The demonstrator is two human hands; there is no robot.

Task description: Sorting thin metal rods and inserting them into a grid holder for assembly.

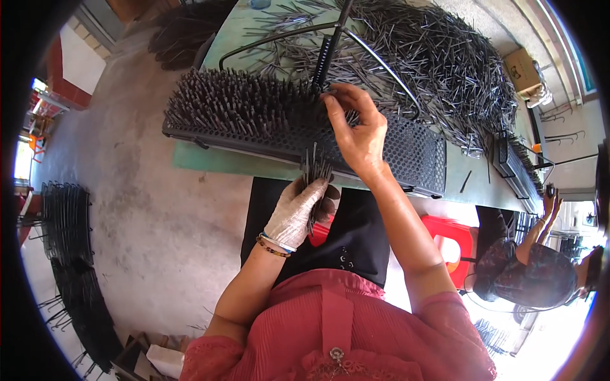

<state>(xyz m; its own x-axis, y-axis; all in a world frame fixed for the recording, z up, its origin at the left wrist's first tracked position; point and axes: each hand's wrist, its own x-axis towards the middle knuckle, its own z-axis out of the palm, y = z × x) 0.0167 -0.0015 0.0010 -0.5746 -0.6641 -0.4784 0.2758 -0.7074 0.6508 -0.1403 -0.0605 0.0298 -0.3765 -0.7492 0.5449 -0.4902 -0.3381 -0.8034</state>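
Observation:
My left hand [293, 208], in a pale knitted glove, is closed round a bundle of thin dark rods [316, 166] in front of the panel's near edge. A long black perforated panel [413, 151] lies along the table edge. Its left part is packed with upright dark rods [232, 105], while its right part shows bare holes. Over the panel, beside the last standing rods, my bare right hand [363, 130] has thumb and forefinger pinched together. What those fingertips hold is too small to make out. A black metal frame [340, 26] rises behind the panel.
A large heap of loose dark rods [438, 60] covers much of the green table [251, 28]. At right, another person [527, 270] works at a second perforated panel [511, 168]. A red stool [450, 236] stands beneath the table. Black hooked racks [67, 222] lie at left.

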